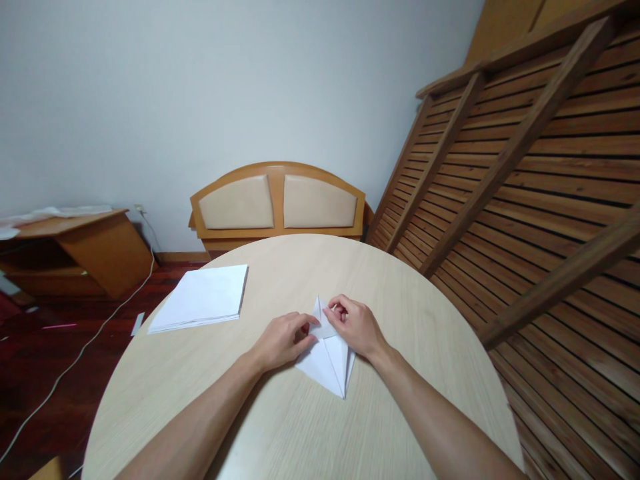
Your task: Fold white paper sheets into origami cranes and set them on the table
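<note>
A folded sheet of white paper (pixel 325 367) lies on the round table in front of me, with a narrow point at its far end and creased flaps widening towards me. My left hand (pixel 287 340) is at its left edge, thumb and forefinger closing on the paper. From the right, my right hand (pixel 357 323) holds the upper part, its thumb and fingers bent together near the far tip. Both hands cover part of the side edges, and the underside is hidden.
A stack of white paper (pixel 200 300) lies at the left of the pale round table (pixel 410 413). Beyond stand a padded headboard (pixel 277 200) and a wooden desk (pixel 100 253). A slatted wooden frame (pixel 525 167) leans on the right; a white cable (pixel 95 340) crosses the floor.
</note>
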`<action>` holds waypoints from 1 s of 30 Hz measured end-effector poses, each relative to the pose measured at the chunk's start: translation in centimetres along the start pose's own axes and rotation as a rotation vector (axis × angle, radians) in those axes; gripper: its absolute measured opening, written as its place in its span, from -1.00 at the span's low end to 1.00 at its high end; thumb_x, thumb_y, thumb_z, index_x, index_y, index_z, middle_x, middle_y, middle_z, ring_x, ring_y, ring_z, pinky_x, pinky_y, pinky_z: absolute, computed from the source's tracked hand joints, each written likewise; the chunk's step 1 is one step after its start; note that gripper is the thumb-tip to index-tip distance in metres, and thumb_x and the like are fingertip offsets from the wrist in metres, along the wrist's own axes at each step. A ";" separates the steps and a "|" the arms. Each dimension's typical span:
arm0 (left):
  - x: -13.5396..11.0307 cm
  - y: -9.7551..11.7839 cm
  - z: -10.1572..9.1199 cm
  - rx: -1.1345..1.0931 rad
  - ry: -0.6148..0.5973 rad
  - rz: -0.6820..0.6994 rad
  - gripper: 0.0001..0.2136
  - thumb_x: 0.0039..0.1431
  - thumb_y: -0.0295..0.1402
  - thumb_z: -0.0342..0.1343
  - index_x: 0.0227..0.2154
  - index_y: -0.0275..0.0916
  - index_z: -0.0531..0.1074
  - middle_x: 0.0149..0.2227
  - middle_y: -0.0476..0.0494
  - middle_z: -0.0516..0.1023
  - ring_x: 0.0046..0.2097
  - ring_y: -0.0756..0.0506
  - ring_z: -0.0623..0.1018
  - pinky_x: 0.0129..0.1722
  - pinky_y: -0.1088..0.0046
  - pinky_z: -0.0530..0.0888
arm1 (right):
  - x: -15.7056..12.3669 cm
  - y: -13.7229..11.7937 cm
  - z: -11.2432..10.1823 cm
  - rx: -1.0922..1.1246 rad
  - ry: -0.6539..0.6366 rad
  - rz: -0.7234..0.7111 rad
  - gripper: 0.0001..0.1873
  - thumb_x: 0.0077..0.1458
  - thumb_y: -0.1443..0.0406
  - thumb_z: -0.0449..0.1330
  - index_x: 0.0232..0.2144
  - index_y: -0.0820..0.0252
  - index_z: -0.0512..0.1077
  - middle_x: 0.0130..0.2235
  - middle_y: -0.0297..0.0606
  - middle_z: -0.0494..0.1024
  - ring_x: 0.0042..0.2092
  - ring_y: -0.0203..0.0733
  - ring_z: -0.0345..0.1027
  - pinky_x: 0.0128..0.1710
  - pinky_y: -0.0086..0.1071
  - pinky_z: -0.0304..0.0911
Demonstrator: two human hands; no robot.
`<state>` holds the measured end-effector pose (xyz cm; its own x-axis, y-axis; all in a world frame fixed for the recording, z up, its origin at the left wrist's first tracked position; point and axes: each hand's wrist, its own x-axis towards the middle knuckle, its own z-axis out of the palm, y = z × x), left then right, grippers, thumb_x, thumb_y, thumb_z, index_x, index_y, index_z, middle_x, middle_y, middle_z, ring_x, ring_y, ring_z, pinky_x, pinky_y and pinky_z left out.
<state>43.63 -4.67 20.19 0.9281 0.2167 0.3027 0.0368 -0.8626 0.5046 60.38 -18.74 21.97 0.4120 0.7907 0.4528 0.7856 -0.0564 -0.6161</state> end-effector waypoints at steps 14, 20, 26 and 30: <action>0.0 -0.5 0.1 0.067 0.056 -0.165 -0.79 0.25 -0.27 0.09 -0.10 -0.16 0.46 -0.29 -0.08 0.54 -0.28 -0.10 0.52 -0.26 0.41 0.40 | -0.3 2.6 0.4 0.290 -0.258 -0.004 -0.80 0.21 0.28 0.15 -0.15 0.14 0.51 -0.22 -0.24 0.60 -0.22 -0.19 0.46 -0.21 -0.34 0.33; 0.1 -0.4 -0.1 0.118 0.056 -0.165 -0.81 0.26 -0.27 0.09 -0.13 -0.17 0.51 -0.32 -0.10 0.53 -0.23 -0.13 0.52 -0.23 0.39 0.41 | -0.5 1.9 -0.1 0.157 -0.318 -0.151 -0.84 0.14 0.35 0.21 -0.21 0.13 0.54 -0.20 -0.27 0.57 -0.19 -0.21 0.43 -0.14 -0.35 0.32; 0.1 -0.5 -0.1 0.158 0.060 -0.092 -0.84 0.25 -0.29 0.12 -0.18 -0.18 0.53 -0.24 -0.14 0.55 -0.16 -0.16 0.51 -0.16 0.32 0.45 | -0.4 2.2 0.1 0.053 -0.344 -0.207 -0.85 0.15 0.36 0.24 -0.23 0.11 0.59 -0.21 -0.26 0.55 -0.14 -0.18 0.41 -0.11 -0.33 0.29; 0.0 -0.6 0.0 0.116 0.017 0.095 -0.70 0.29 -0.32 0.07 0.05 -0.16 0.45 0.10 -0.21 0.48 0.13 -0.17 0.43 0.14 0.24 0.38 | -0.4 2.5 0.2 0.016 -0.352 -0.245 -0.84 0.19 0.34 0.23 -0.22 0.06 0.61 -0.16 -0.26 0.55 -0.08 -0.16 0.39 -0.01 -0.28 0.26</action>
<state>43.64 -4.21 19.88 0.9229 0.1388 0.3591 -0.0071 -0.9264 0.3764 62.15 -19.08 20.13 0.0287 0.9396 0.3410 0.8321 0.1665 -0.5290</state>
